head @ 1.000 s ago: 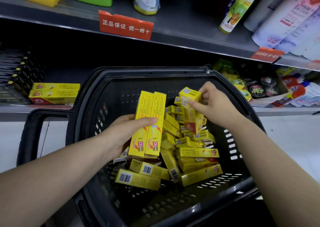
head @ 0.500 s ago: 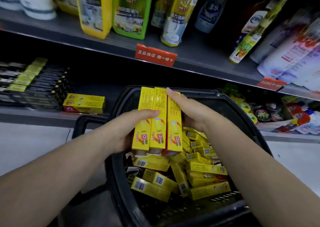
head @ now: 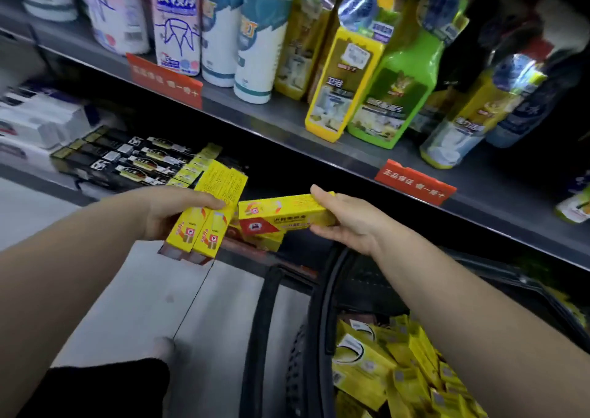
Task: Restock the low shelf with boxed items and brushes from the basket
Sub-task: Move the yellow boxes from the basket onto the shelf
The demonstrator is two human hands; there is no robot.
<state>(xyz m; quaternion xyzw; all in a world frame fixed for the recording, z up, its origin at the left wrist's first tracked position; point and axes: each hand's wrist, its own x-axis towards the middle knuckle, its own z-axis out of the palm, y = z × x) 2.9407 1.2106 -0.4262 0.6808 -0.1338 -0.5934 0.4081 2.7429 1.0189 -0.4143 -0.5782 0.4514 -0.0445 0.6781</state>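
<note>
Down at the low shelf (head: 41, 183), the left hand (head: 172, 210) clamps two yellow boxes (head: 207, 223) side by side, the right hand (head: 348, 223) grips a third box (head: 277, 215) just above the shelved stack (head: 258, 242); that loose pair might splay and drop, or the stack get knocked

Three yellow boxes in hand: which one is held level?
The yellow cardboard box in the right hand, red panel facing the camera. The left hand grips the other two boxes side by side, steeply tilted.
</note>
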